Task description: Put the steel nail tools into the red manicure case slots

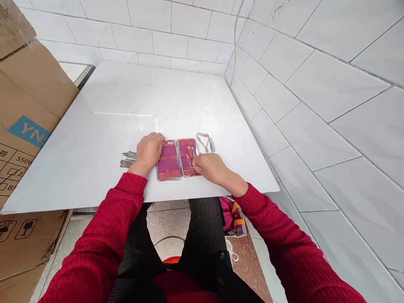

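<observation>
A manicure case (168, 168) lies spread open on the white tabletop, with a purple and red lining and elastic loops. My left hand (149, 151) grips its left edge, fingers curled over the upper corner. In the case's right half sits a pair of small scissors (189, 171) beside other slim tools. My right hand (210, 166) is closed at the right edge, its fingertips against the scissors; what they pinch is hidden. Cuticle nippers (202, 138) and a nail clipper (212, 145) lie just beyond the right hand. Several metal tools (128, 159) lie left of the left hand.
The white tabletop (189, 101) meets a tiled wall (303, 105) on the right and at the back. Cardboard boxes (28, 84) stand along the left side. A bag (233, 216) with pink and orange contents is below the front edge, by the right leg.
</observation>
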### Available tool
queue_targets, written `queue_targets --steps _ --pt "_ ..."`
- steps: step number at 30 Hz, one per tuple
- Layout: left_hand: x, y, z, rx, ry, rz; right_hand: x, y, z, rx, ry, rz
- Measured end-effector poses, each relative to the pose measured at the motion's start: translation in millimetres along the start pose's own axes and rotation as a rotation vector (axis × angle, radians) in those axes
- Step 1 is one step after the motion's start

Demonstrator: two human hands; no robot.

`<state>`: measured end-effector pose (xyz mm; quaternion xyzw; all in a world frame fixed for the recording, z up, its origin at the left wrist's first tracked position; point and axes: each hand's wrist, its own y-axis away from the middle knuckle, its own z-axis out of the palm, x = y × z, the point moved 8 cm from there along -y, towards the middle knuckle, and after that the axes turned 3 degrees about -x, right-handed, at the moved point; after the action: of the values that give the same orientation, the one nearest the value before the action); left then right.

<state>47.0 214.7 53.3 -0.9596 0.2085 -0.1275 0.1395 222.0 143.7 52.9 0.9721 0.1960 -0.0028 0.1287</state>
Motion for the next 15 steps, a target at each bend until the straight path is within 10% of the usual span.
queue_targets --steps 6,15 --pt "-2 0 2 -0.005 0.030 -0.004 -11 -12 -9 -0.098 0.119 -0.110" --pt "-2 0 2 0.005 0.035 -0.005 -5 -6 0 -0.365 -0.386 -0.261"
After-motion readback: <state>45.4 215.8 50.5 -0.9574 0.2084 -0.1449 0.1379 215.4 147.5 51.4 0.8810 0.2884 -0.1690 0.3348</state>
